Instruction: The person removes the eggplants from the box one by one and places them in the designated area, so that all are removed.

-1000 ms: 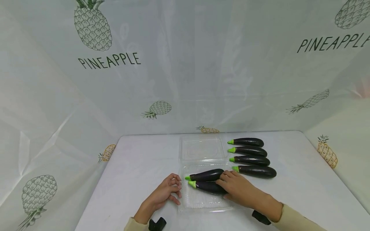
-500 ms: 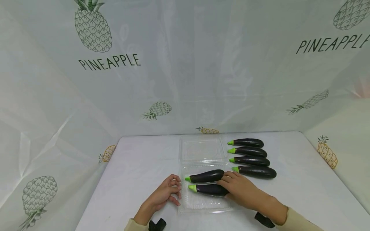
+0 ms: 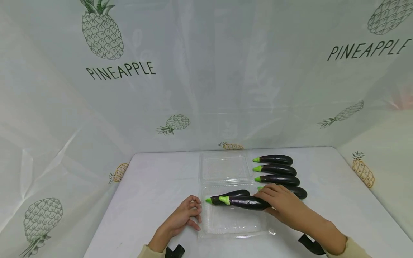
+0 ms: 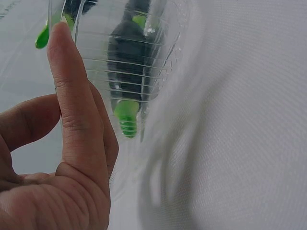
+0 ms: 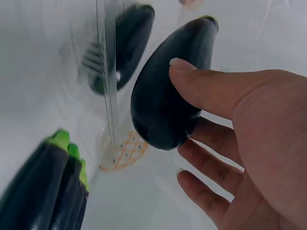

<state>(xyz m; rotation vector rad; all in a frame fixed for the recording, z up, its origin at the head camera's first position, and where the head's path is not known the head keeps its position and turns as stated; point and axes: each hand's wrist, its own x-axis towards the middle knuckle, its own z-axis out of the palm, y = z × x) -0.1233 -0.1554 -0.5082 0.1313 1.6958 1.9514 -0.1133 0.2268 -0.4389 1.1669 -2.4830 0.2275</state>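
Observation:
My right hand (image 3: 284,208) pinches the thick end of a dark purple eggplant (image 3: 246,202), thumb on one side and fingers on the other, as the right wrist view shows. Its green stem points left, over the open clear plastic clamshell box (image 3: 235,225). Behind it a second eggplant (image 3: 238,193) lies in the box's base, partly covered by the held one. At the box's left wall rests my left hand (image 3: 185,215), fingers loosely bent and gripping nothing. In the left wrist view its forefinger (image 4: 74,105) lies along the clear wall.
Several eggplants (image 3: 277,170) lie in a column right of the box, stems left; the nearest (image 3: 298,192) is partly hidden behind my right hand. The box's lid (image 3: 226,167) lies folded back behind the base. A pineapple-printed sheet (image 3: 206,89) stands behind the white table (image 3: 155,179).
My right hand has lifted the front eggplant off the box's base and carried it right and backward. The left hand stays at the box's left wall.

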